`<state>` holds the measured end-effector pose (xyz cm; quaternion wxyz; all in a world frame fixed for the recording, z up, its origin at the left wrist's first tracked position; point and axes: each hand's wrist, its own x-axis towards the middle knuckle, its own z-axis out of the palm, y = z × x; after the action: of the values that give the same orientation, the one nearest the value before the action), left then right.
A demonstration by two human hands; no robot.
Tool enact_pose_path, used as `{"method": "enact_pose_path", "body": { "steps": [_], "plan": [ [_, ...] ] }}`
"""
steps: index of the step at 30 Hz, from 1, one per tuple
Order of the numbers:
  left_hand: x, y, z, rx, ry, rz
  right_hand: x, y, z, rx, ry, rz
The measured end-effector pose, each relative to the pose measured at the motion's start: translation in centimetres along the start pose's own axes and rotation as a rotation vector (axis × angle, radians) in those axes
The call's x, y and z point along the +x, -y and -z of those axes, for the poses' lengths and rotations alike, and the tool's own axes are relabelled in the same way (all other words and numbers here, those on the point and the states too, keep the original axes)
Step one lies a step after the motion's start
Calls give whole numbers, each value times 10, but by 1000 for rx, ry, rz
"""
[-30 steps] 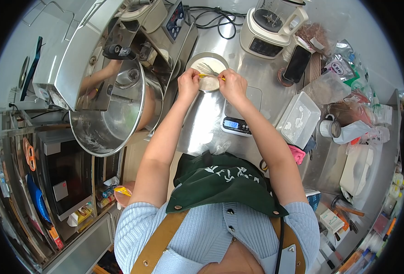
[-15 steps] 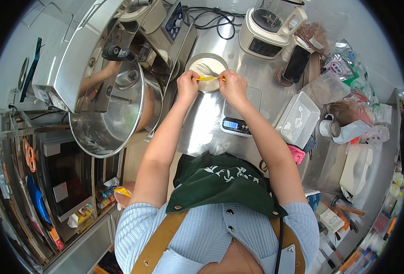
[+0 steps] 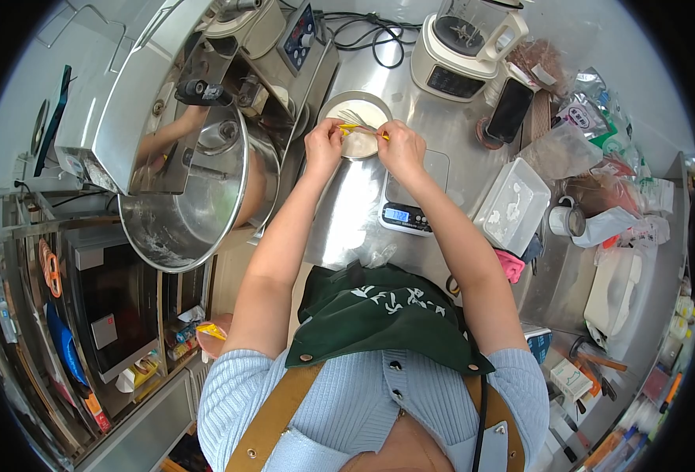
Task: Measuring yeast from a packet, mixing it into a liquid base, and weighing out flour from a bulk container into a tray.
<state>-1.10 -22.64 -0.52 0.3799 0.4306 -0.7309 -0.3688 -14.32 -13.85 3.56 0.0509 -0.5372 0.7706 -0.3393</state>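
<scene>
Both hands meet over a round metal bowl (image 3: 384, 103) holding something white (image 3: 363, 108). Pinched between them is a small, thin yellow packet (image 3: 351, 126); its exact kind is too small to make out. My left hand (image 3: 323, 146) grips one end with bent fingers, and my right hand (image 3: 402, 149) has the other end. The grey wires of a whisk (image 3: 345, 116) show in the bowl just beyond the packet; its handle is hidden. Close to my right forearm lies a kitchen scale (image 3: 407, 219) with a lit display.
On the left stands a stand mixer (image 3: 115, 118) with a large steel bowl (image 3: 241, 212). A blender (image 3: 451, 75) and a black phone (image 3: 510, 110) are at the back right. To the right sit a white tray (image 3: 512, 206), a metal cup (image 3: 565, 220) and several plastic bags (image 3: 564, 149).
The yellow packet's left end has risen and turned in my left fingers, so it now slants down toward my right hand. My arms have barely moved.
</scene>
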Motion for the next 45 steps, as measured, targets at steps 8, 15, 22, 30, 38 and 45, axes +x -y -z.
{"method": "enact_pose_path", "body": {
  "steps": [8, 15, 22, 30, 38, 45],
  "plan": [
    [0, 3, 2, 91, 4, -31, -1, 1, -2, 11, 2, -10],
    [-1, -1, -4, 57, 11, 19, -2, 4, -7, 20, 3, 5],
    [2, 11, -4, 136, -6, -24, 3, 1, -7, -27, -6, -17],
    [2, 8, -7, 152, -40, -44, 3, 3, -9, -17, 3, 10],
    [1, 13, -6, 126, -14, -3, 4, 3, -6, -30, 4, -2],
    [0, 7, -6, 120, -29, 0, 4, 1, -8, -32, 14, 72]
  ]
}}
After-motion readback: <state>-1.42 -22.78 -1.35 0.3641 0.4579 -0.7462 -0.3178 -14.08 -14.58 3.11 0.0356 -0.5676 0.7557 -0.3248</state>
